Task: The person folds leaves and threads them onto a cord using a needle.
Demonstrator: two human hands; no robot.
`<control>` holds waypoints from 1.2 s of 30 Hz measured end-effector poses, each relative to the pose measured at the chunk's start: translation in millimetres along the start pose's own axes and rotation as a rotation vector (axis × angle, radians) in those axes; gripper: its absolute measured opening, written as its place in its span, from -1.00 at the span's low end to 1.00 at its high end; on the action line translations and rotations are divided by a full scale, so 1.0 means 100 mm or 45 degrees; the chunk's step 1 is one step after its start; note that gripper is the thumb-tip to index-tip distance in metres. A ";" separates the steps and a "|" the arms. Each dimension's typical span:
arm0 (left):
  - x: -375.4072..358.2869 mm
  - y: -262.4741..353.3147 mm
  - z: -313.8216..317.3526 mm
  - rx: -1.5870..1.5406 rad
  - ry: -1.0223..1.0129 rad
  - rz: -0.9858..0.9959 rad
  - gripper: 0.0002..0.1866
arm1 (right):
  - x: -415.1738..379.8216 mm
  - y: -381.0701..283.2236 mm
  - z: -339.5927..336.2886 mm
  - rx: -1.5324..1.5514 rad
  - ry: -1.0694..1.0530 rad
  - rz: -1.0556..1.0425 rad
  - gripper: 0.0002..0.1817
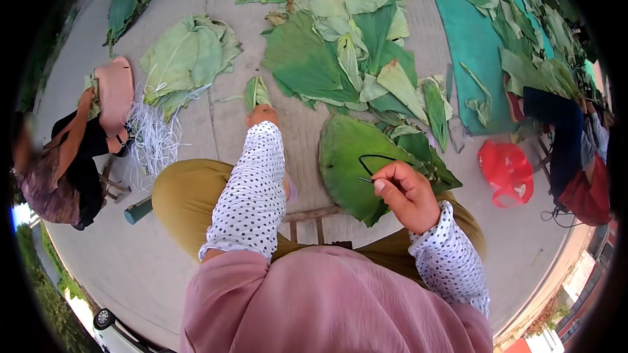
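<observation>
We hold our left arm (pixel 250 186) stretched forward, left hand (pixel 262 116) curled tight; our right hand (pixel 411 197) pinches between thumb (pixel 387 191) and forefinger (pixel 390 170).

Pale floor (pixel 222 0), green leaves (pixel 301 55), white strings (pixel 154 132)

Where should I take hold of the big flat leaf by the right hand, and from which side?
Probably best to pinch the big flat leaf by its left edge, coming from the left: that broad, curved rim shows uncovered, while the right hand and the crumpled leaves crowd its right side.
</observation>
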State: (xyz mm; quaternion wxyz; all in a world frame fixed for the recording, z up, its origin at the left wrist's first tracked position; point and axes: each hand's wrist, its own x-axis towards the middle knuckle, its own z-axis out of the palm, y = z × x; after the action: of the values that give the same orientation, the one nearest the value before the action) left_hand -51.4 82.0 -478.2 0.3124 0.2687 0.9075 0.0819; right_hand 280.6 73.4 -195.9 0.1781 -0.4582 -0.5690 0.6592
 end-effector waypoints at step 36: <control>-3.70 0.99 -1.94 -0.255 -0.510 1.788 -0.64 | -0.13 0.29 0.05 0.281 -0.017 -0.452 -0.84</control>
State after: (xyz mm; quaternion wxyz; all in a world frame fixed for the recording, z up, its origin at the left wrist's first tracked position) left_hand 117.8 -30.2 -100.0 0.3693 0.7664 0.4354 0.2944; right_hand 292.1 52.2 -217.7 0.3369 -0.3241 -0.5662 0.6788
